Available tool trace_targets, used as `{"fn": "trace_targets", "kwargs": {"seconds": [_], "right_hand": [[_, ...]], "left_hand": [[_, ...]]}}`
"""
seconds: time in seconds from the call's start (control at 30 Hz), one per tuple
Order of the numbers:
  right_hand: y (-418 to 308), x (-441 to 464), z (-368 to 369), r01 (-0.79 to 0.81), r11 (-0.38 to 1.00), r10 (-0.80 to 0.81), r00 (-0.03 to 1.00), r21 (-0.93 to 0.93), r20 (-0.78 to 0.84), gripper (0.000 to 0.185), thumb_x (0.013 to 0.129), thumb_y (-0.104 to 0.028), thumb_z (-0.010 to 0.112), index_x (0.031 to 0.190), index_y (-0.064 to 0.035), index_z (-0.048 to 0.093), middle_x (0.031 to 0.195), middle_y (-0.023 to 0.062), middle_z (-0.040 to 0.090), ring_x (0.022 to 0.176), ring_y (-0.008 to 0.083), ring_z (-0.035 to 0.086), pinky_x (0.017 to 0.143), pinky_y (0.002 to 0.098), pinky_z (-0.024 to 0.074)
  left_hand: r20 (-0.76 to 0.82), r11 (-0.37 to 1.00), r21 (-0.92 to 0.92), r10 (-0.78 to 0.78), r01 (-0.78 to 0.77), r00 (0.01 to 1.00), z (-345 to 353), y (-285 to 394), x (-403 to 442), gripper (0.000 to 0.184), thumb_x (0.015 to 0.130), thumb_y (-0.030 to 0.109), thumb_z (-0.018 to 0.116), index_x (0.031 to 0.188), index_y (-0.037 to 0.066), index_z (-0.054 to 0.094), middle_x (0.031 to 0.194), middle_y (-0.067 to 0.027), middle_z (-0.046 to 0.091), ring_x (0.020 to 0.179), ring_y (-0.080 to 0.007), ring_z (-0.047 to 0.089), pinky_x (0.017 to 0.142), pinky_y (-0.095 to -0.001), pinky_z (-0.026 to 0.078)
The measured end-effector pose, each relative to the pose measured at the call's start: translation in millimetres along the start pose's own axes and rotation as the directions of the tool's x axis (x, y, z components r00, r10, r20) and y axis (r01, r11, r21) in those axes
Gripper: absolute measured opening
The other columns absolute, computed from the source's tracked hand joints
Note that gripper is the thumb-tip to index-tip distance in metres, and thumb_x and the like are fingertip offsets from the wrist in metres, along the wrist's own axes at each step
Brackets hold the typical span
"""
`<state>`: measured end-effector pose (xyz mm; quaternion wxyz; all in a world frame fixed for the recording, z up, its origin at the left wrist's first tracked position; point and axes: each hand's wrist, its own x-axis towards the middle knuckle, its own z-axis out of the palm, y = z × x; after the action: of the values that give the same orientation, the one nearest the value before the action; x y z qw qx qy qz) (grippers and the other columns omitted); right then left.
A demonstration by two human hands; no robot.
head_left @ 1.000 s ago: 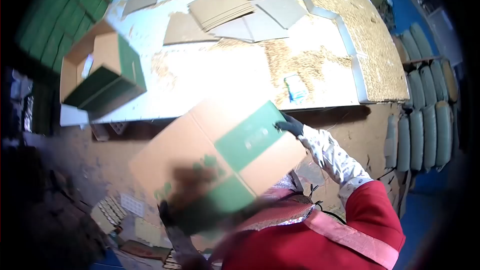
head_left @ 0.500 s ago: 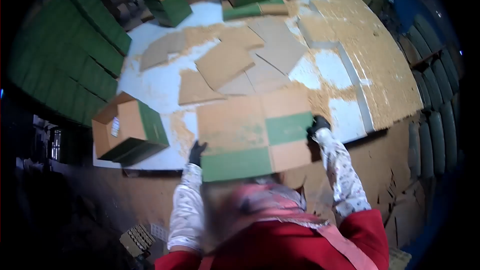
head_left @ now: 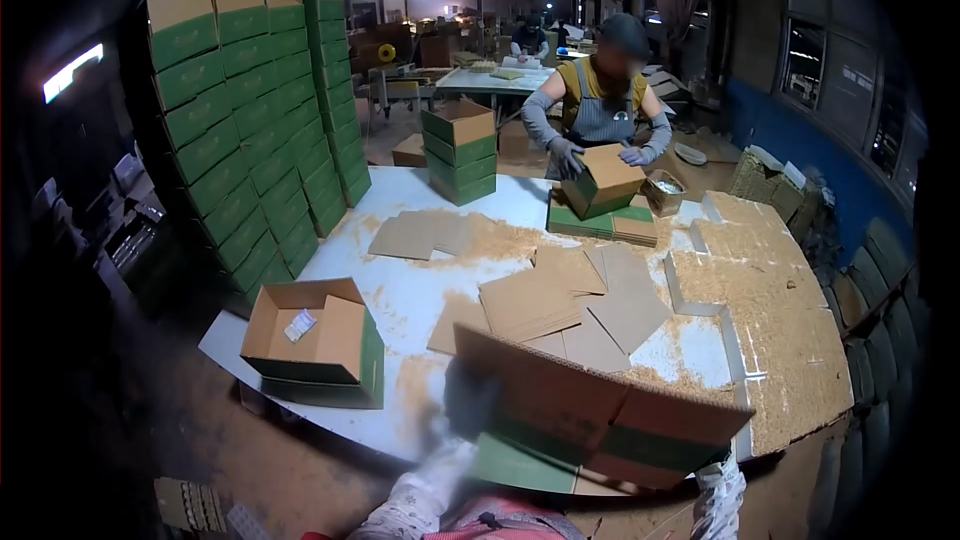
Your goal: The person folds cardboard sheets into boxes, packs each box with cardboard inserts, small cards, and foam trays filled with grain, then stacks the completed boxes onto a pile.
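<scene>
A flattened carton (head_left: 610,405), brown and green, stands tilted over the table's front edge, its folded panels opened apart. My left hand (head_left: 470,395), in a dark glove, is at the carton's left part; motion smears its fingers. Only my right sleeve shows, below the carton's right end; the hand itself is hidden there. A lower green and brown panel (head_left: 520,465) lies beneath the raised one. Left on the table sits an open box (head_left: 315,335) with a small white packet (head_left: 300,325) inside.
Flat cardboard sheets (head_left: 530,300) lie mid-table. Grainy material fills a raised area (head_left: 780,310) on the right. Green boxes (head_left: 250,130) are stacked high at the left. Across the table a co-worker (head_left: 605,100) handles a box (head_left: 605,180); more boxes (head_left: 460,150) stand nearby.
The view has tilted up, showing the room and co-worker. The carton, flat between my hands before, now has a panel raised. My left hand has moved from its left edge onto its left part.
</scene>
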<state>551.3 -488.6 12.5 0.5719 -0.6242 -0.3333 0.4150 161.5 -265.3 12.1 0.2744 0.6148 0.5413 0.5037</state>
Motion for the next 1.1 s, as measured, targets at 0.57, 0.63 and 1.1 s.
{"fn": "trace_targets", "kwargs": {"seconds": [0.57,0.63,1.1], "right_hand": [[-143,78,90,0.41,0.748,-0.109,0.851,-0.522,0.514,0.08,0.065,0.004,0.061,0.135,-0.0175,0.029,0.135,0.0123,0.037,0.119,0.0253,0.042,0.096,0.0353,0.0389],[-145,92,61,0.34,0.584,-0.165,0.939,-0.737,0.302,0.068,0.064,-0.002,0.06,0.127,-0.018,0.039,0.121,0.0195,0.046,0.1,0.0325,0.056,0.084,0.0388,0.0465],[-115,72,177,0.84,0.089,-0.565,0.484,-0.535,0.668,0.026,0.075,-0.025,0.059,0.098,-0.0118,0.06,0.085,0.0126,0.062,0.071,0.0274,0.061,0.062,0.0369,0.0493]], "left_hand": [[0.469,0.377,-0.499,0.875,-0.781,0.123,-21,164,-15,0.047,0.075,0.049,0.057,0.087,0.004,0.055,0.075,-0.0119,0.054,0.082,-0.029,0.053,0.093,-0.0472,0.033],[0.838,0.404,-0.365,0.535,-0.839,-0.107,-64,203,-4,0.064,0.074,0.061,0.051,0.104,0.004,0.052,0.07,-0.0128,0.056,0.068,-0.0288,0.055,0.079,-0.0454,0.041],[0.922,0.404,0.092,0.31,-0.91,0.231,18,147,-25,0.046,0.073,0.031,0.061,0.11,0.006,0.052,0.118,-0.0132,0.048,0.107,-0.0291,0.044,0.092,-0.0427,0.032]]}}
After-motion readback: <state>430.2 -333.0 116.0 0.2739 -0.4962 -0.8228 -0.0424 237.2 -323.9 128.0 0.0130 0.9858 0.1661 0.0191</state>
